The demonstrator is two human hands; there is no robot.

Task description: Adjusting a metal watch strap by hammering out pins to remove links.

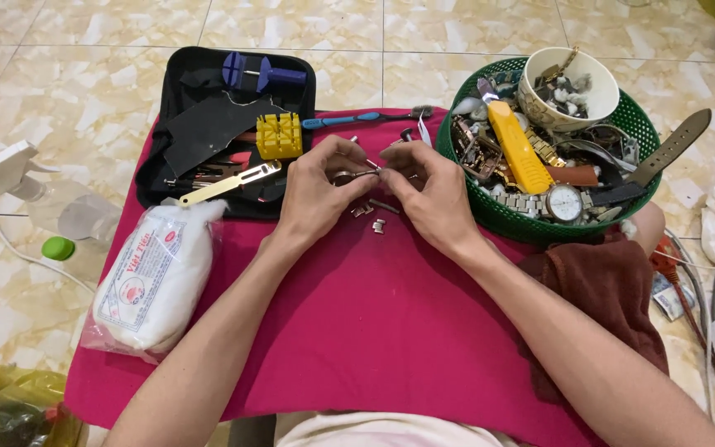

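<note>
My left hand (318,192) and my right hand (429,195) meet above the magenta cloth (374,323), fingertips together. Between them they pinch a small metal watch band piece (356,175), held from both sides. A few loose metal links (371,213) lie on the cloth just below the hands. A blue-handled tool (349,120) lies just behind the hands.
A black tool case (200,124) with a yellow block (279,136), a blue tool and a flat metal strip sits at the back left. A green basket (506,217) at the back right holds watches, straps, a yellow tool and a white bowl (597,83). A bag of white cotton (155,277) lies left, a spray bottle (35,190) on the floor.
</note>
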